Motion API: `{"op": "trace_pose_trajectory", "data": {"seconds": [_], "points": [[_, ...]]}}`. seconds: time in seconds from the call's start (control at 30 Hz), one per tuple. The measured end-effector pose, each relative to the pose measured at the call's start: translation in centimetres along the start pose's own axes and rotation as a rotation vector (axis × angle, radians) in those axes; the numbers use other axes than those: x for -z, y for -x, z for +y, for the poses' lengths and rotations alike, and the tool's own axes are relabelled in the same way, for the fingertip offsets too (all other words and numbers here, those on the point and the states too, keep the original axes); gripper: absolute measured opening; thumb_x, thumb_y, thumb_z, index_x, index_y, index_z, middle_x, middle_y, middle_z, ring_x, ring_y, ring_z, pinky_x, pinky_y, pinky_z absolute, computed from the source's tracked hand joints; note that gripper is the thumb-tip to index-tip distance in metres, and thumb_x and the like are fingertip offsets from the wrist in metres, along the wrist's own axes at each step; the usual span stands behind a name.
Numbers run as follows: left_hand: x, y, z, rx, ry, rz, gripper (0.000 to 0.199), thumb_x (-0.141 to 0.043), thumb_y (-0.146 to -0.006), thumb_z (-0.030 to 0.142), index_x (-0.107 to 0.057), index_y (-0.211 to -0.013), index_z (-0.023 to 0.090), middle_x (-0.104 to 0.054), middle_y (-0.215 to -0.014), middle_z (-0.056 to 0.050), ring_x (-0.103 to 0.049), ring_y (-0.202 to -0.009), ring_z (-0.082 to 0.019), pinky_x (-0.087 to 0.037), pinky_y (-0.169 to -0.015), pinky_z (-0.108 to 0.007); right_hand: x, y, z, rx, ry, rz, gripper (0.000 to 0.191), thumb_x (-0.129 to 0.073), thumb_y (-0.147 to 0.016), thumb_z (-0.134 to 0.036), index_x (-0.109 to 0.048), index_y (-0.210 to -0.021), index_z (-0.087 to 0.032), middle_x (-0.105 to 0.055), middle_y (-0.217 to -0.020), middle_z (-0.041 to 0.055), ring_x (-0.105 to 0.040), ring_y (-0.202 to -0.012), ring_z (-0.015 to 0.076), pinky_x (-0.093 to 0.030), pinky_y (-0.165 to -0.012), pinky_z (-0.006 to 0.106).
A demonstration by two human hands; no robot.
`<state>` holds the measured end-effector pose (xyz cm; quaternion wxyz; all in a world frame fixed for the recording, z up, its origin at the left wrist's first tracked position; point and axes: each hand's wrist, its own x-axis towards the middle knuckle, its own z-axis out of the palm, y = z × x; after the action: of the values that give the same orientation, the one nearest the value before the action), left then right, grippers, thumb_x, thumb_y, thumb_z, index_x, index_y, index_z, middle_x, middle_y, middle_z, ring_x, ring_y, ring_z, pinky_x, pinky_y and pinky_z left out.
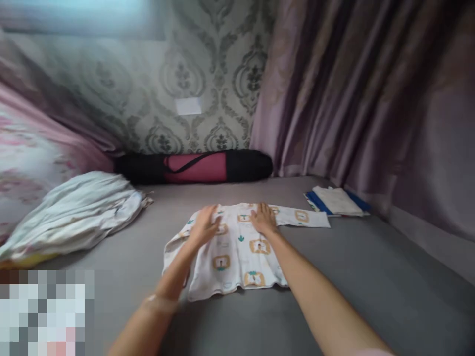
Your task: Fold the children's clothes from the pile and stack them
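Note:
A small white long-sleeved shirt [241,252] with orange and green prints lies flat on the grey bed surface [352,277]. One sleeve stretches out to the right; the other bends down along the left side. On the upper left part of the shirt rests my left hand [206,223], slightly blurred, its fingers apart. My right hand [264,217] lies with spread fingers on the upper right part, near the shoulder. Neither hand grips the fabric.
A pile of pale cloth [85,212] is at the left. A black and pink long bag [196,167] lies along the patterned wall. Folded cloths [337,201] sit at the back right, beside purple curtains [315,99].

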<state>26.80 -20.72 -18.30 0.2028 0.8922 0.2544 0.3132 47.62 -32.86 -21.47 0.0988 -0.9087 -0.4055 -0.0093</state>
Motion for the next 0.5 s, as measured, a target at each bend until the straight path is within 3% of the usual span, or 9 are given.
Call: {"op": "trace_pose_trajectory", "data": {"seconds": [0.13, 0.23, 0.3, 0.37, 0.43, 0.5], "points": [[7.0, 5.2, -5.2, 0.377, -0.214, -0.100, 0.050, -0.043, -0.079, 0.050, -0.057, -0.108, 0.013, -0.067, -0.103, -0.016, -0.063, -0.096, -0.030, -0.049, -0.085, -0.042, 0.9, -0.1, 0.3, -0.030, -0.040, -0.032, 0.060, -0.027, -0.097, -0.041, -0.032, -0.146, -0.006, -0.030, -0.153, 0.0172, -0.022, -0.141, 0.0254, -0.013, -0.113, 0.037], [10.3, 9.2, -6.1, 0.616, -0.235, -0.184, 0.057, -0.040, -0.075, 0.062, -0.058, -0.098, 0.013, -0.068, -0.088, -0.014, -0.065, -0.086, -0.030, -0.049, -0.078, -0.039, 1.7, -0.3, 0.2, -0.071, -0.052, -0.095, 0.058, -0.032, -0.096, -0.039, -0.034, -0.144, -0.007, -0.032, -0.151, 0.0186, -0.025, -0.140, 0.0267, -0.016, -0.113, 0.041], [11.2, 11.1, -5.3, 0.696, -0.211, -0.215, 0.059, -0.039, -0.073, 0.068, -0.058, -0.090, 0.015, -0.068, -0.084, -0.013, -0.065, -0.084, -0.029, -0.048, -0.075, -0.037, 2.1, -0.7, -0.5, -0.100, -0.041, -0.104, 0.056, -0.038, -0.094, -0.034, -0.036, -0.142, -0.005, -0.034, -0.148, 0.0231, -0.026, -0.139, 0.0321, -0.018, -0.110, 0.049], [11.2, 12.2, -4.4, 0.733, -0.186, -0.234, 0.060, -0.037, -0.071, 0.072, -0.058, -0.082, 0.017, -0.068, -0.082, -0.012, -0.064, -0.082, -0.028, -0.046, -0.073, -0.035, 2.2, -1.2, -2.2, -0.067, -0.078, -0.032, 0.053, -0.041, -0.091, -0.024, -0.038, -0.139, -0.003, -0.036, -0.145, 0.0270, -0.027, -0.138, 0.0360, -0.018, -0.108, 0.056], [10.8, 12.6, -3.8, 0.743, -0.191, -0.241, 0.061, -0.039, -0.069, 0.075, -0.056, -0.078, 0.017, -0.067, -0.080, -0.012, -0.063, -0.080, -0.028, -0.044, -0.069, -0.033, 2.0, -1.5, -4.9, 0.052, -0.162, 0.042, 0.048, -0.039, -0.090, -0.014, -0.042, -0.137, -0.004, -0.041, -0.142, 0.0256, -0.033, -0.135, 0.0330, -0.020, -0.109, 0.051], [10.1, 12.6, -3.7, 0.738, -0.221, -0.240, 0.061, -0.043, -0.066, 0.077, -0.055, -0.076, 0.018, -0.066, -0.078, -0.011, -0.062, -0.077, -0.027, -0.041, -0.064, -0.031, 1.3, -1.5, -8.3, 0.211, -0.246, 0.043, 0.043, -0.037, -0.091, -0.011, -0.050, -0.132, -0.008, -0.050, -0.136, 0.0192, -0.043, -0.129, 0.0257, -0.028, -0.108, 0.039]]}}
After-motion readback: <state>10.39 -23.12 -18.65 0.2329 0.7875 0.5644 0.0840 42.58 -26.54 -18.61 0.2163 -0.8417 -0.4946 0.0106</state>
